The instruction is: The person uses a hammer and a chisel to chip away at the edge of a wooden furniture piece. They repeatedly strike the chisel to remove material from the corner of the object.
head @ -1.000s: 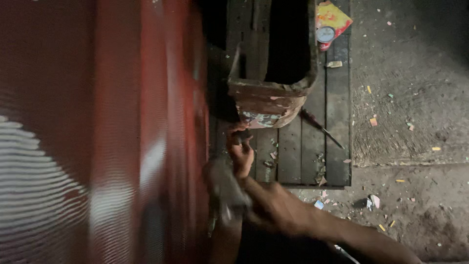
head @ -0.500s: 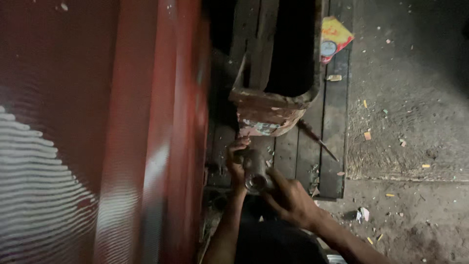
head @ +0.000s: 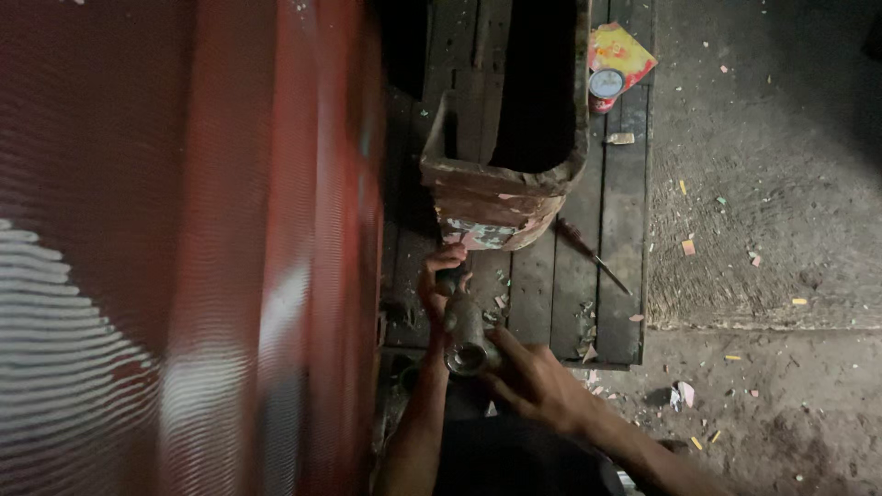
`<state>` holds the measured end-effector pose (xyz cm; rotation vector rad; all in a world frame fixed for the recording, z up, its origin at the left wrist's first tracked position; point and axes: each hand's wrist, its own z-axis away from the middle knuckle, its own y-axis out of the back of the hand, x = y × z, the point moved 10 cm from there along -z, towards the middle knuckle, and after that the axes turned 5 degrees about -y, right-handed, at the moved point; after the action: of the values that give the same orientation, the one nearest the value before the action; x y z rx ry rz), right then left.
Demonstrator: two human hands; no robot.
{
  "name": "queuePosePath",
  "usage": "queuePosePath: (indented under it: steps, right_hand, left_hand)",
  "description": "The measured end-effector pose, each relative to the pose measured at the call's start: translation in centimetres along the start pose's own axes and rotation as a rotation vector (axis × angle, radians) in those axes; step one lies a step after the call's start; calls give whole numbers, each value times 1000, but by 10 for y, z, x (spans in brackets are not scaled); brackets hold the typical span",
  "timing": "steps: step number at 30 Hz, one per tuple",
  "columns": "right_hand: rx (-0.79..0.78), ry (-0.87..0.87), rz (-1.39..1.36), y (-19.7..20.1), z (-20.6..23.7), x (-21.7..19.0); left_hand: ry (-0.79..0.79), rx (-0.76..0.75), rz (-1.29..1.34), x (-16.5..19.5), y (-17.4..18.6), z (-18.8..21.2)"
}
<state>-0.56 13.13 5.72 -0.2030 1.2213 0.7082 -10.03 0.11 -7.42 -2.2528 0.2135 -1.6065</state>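
— What's that short pipe piece (head: 467,332) made of?

— Metal, dull grey, with a worn, slightly shiny rim at its open end. Bare hands, left hand (head: 439,280) and right hand (head: 533,378), close on it.

— And the boards under it?

— The platform (head: 570,276) is dark wooden planks, matt and rough, with scraps of paper stuck on them.

— The box standing there?

— The box (head: 501,197) looks like rusty metal, flaking, with patches of peeling paint.

— That big red thing?

— The red panel (head: 184,248) is finely ribbed and faintly glossy where light catches it.

— The ground?

— The floor (head: 763,230) is rough, gritty concrete, matt. A small can (head: 605,85) has a shiny metal lid.
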Motion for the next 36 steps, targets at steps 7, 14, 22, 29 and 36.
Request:
queuePosePath:
  steps: [7,14,22,29,36]
  right_hand:
    - [36,-39,81,0,6,-6]
    - [53,-68,84,-4,0,-7]
    - [134,61,43,-20,-5,-13]
    - [211,61,147,-9,-25,-16]
    - [108,106,111,-27,-15,-14]
  left_hand:
    - [-315,-201,13,25,-25,-11]
    - [-135,-94,4,14,-19,-10]
    - [-77,7,7,10,-10,-2]
    - [38,76,95,-10,0,-7]
    - [-174,-1,-112,35,-12,-3]
